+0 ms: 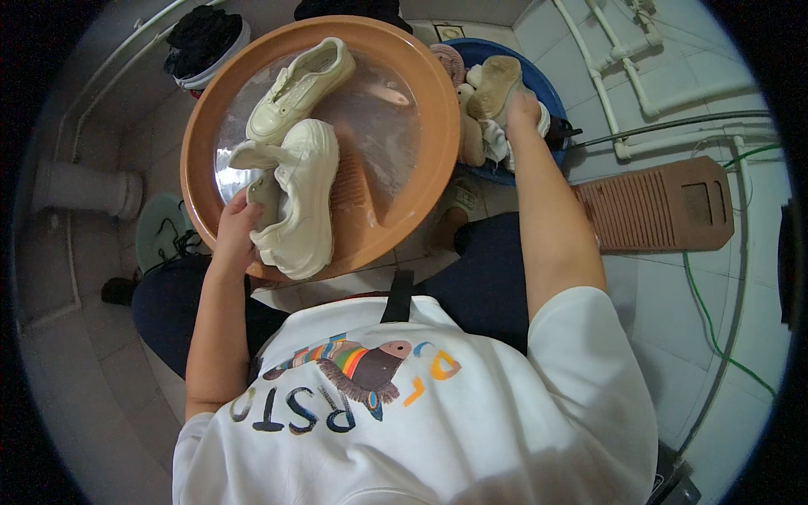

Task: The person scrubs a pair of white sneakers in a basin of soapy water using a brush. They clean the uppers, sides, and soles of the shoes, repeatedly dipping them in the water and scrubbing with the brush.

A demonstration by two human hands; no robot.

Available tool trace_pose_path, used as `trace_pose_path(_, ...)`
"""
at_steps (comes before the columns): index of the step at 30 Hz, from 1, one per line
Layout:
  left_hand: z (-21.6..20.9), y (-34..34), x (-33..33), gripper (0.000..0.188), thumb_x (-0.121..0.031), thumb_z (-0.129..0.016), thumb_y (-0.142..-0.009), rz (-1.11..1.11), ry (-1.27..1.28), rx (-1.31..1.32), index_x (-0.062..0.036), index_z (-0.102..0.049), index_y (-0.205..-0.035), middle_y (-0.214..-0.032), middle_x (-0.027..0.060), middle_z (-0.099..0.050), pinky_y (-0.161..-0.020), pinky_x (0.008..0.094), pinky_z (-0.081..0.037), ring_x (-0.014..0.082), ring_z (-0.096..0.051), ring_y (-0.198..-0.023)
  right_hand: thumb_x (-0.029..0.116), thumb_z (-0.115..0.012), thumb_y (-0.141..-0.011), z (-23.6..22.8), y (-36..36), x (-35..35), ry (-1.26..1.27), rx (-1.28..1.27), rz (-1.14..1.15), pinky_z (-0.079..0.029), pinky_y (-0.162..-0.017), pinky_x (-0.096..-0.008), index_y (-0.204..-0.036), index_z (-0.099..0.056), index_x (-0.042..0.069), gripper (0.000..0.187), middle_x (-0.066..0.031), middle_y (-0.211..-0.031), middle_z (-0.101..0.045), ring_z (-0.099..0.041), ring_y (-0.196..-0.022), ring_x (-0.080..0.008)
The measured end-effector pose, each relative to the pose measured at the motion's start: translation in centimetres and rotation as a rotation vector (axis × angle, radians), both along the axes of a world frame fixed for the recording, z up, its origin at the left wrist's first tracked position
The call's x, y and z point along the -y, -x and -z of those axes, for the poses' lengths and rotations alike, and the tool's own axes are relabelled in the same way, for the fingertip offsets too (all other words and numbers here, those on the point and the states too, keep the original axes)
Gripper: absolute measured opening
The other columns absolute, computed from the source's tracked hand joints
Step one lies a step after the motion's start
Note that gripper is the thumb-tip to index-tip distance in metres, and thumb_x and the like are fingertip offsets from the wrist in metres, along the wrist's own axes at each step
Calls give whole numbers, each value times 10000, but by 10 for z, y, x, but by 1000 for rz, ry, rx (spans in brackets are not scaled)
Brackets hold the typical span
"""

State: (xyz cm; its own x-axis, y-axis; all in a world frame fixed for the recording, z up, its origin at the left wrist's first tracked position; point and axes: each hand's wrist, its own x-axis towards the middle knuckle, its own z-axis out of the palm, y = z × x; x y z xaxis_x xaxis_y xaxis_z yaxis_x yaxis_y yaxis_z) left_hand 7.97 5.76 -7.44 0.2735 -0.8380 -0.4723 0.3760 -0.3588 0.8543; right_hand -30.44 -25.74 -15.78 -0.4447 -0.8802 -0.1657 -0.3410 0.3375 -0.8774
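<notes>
My left hand point(239, 225) grips the open side of a white shoe point(315, 202), thumb and fingers closed on its collar. That shoe rests over the near rim of a large orange-brown basin point(443, 160), its tongue pulled up. A second white shoe point(290, 105) lies behind it in the basin, which holds some cloudy water. Off to the right, my right hand point(523, 109) is in a blue basin point(551, 93), closed against a beige, sole-shaped thing like a slipper point(495, 87). The fingertips of that hand are partly hidden.
Inside the orange-brown basin are a ribbed washboard part point(353, 187) and a pinkish handle point(389, 94). A brown washboard point(661, 204) leans at the right near white pipes point(648, 105) and a green hose point(703, 311). Dark cloth fills a white bucket point(227, 59) at far left.
</notes>
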Motion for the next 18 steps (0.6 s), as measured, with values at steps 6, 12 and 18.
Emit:
trace_pose_path(6, 16, -10, 0, 360, 6, -401, -842, -7, -1, 96, 12, -503, -1187, -1087, 101, -585, -853, 313, -466, 185, -577, -978, 270, -464, -868, -40, -150, -63, 372, -168, -871, -453, -802, -400, -959, -621, 36, 296, -176, -943, -625, -593, -929, -299)
trace_pose_path(12, 27, -17, -2, 371, 16, -390, -855, 12, 41, 53, 4, -485, -1213, -1111, 121, -576, -835, 338, -502, 208, -603, -962, 132, -505, -802, 17, -200, -119, -75, -1134, -1319, -446, -835, -444, -1024, -604, 28, 264, -199, -987, -623, -588, -959, -344)
trace_pose_path(18, 26, -15, -4, 400, 45, -388, -840, 42, 23, 100, -6, -489, -1224, -1107, 96, -574, -862, 305, -450, 179, -565, -985, 118, -494, -758, 47, -181, -97, 332, -1345, -1161, -468, -781, -440, -1004, -613, 34, 286, -202, -981, -624, -604, -913, -361)
